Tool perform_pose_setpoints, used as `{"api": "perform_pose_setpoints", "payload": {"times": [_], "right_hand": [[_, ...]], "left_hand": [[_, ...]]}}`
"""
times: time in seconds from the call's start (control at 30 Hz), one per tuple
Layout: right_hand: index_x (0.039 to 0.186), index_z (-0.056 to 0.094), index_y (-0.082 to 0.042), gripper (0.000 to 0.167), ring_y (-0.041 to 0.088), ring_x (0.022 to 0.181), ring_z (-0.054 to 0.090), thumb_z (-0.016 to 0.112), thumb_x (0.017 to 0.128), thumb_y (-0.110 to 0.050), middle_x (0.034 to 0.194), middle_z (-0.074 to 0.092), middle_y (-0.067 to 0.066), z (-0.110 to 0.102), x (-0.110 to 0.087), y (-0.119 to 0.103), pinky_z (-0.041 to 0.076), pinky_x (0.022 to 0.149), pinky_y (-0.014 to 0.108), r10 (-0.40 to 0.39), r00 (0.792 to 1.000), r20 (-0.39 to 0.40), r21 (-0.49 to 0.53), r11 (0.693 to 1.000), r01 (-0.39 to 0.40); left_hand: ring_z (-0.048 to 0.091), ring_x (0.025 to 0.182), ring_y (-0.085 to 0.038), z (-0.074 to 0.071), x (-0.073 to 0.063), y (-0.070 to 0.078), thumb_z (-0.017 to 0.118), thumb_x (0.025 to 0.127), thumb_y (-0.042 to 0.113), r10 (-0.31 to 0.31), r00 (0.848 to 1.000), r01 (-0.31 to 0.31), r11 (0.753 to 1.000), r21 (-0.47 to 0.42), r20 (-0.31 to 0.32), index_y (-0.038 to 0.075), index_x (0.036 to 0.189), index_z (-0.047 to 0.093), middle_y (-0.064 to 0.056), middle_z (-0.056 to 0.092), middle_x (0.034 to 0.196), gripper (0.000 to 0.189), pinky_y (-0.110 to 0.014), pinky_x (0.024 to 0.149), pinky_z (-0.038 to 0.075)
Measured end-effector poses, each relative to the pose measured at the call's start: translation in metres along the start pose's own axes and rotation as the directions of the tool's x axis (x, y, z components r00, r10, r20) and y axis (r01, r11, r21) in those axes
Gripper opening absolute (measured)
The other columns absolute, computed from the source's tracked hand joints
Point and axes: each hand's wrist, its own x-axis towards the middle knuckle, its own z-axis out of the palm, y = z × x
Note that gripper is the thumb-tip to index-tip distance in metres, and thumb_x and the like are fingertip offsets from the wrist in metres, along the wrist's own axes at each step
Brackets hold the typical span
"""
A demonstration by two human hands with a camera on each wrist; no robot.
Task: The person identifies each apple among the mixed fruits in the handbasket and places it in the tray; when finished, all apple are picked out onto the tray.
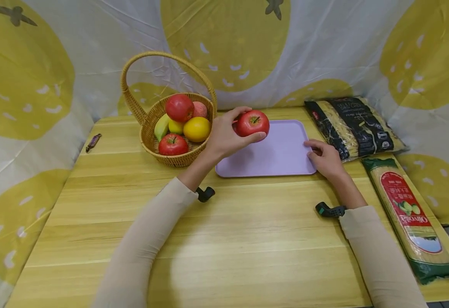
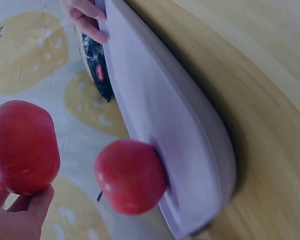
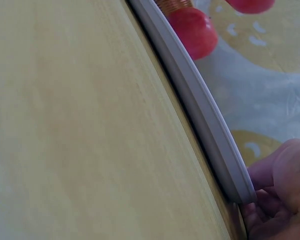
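One apple is sitting on the lilac tray, right of centre, the left hand is clasping another apple above it, the right hand is pinching the tray's edge, and more fruit is waiting in the basket, upper left of centre.

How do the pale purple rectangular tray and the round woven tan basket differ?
The pale purple rectangular tray is smooth and shallow; the round woven tan basket is textured and deeper. The basket has a tall arched handle, while the tray has only a low rim. Both rest on the wood-grain table.
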Motion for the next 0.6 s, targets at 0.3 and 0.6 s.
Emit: {"api": "perform_pose_setpoints", "payload": {"times": [0.3,0.6], "right_hand": [[0.148,0.056,-0.006,0.042,0.034,0.136,0.052,0.051,0.106,-0.011,0.156,0.049,0.016,-0.001,0.001,-0.001,0.046,0.110,0.051,0.000,1.000,-0.002,-0.013,1.000,0.000],[0.147,0.056,-0.005,0.042,0.035,0.138,0.049,0.051,0.106,-0.010,0.158,0.047,0.017,-0.001,0.002,-0.002,0.043,0.114,0.054,0.020,1.000,0.013,-0.001,1.000,-0.020]], "left_hand": [[0.066,0.102,-0.015,0.033,0.018,0.002,0.087,0.071,0.061,-0.072,0.997,0.071,0.997,0.017,0.008,0.032,0.133,0.066,0.002,0.073,0.118,0.072,-0.030,0.086,0.055],[0.061,0.116,-0.016,0.061,0.029,-0.004,0.082,0.078,0.060,-0.105,0.994,0.102,0.993,0.061,0.041,0.026,0.146,0.058,0.001,0.068,0.133,0.080,-0.032,0.097,0.052]]}}
